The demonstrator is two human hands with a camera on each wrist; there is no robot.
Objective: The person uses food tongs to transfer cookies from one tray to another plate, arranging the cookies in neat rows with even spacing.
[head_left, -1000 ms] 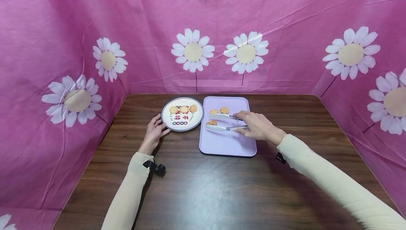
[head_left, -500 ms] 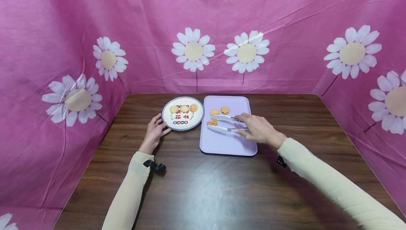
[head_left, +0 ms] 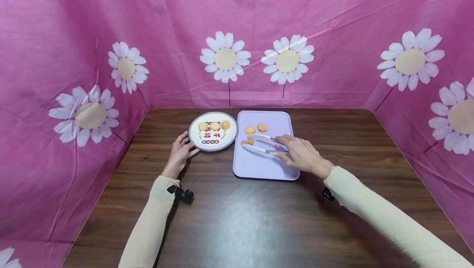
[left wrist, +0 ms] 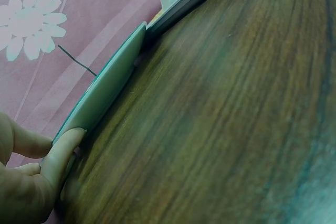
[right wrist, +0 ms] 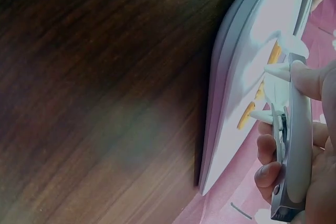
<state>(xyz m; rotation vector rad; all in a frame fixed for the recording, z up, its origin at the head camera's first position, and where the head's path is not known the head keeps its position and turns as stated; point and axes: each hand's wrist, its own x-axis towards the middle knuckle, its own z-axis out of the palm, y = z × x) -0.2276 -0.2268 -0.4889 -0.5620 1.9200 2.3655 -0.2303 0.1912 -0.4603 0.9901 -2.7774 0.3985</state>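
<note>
My left hand (head_left: 179,153) holds the left rim of a round white plate (head_left: 221,142) with a dark edge and red lettering. On the plate lie three pale cookies (head_left: 225,125). My right hand (head_left: 301,153) grips metal tongs (head_left: 275,151) with pale scalloped tips over a lilac tray (head_left: 264,167). Those tips stand apart on either side of a brown cookie (head_left: 246,142); whether they touch it I cannot tell. Farther back on the tray lie a flower-shaped cookie (head_left: 249,130) and a round cookie (head_left: 262,127). In the right wrist view, fingers and thumb wrap the tongs (right wrist: 299,135).
Plate and tray stand side by side near the back of a dark wooden table (head_left: 237,218). A pink cloth (head_left: 259,5) with white daisies hangs behind and along both sides. A black wrist camera (head_left: 181,192) sits on the left sleeve.
The tongs' tips have drawn closer together about the brown cookie, and the right hand has shifted slightly toward me. My left hand stays at the plate.
</note>
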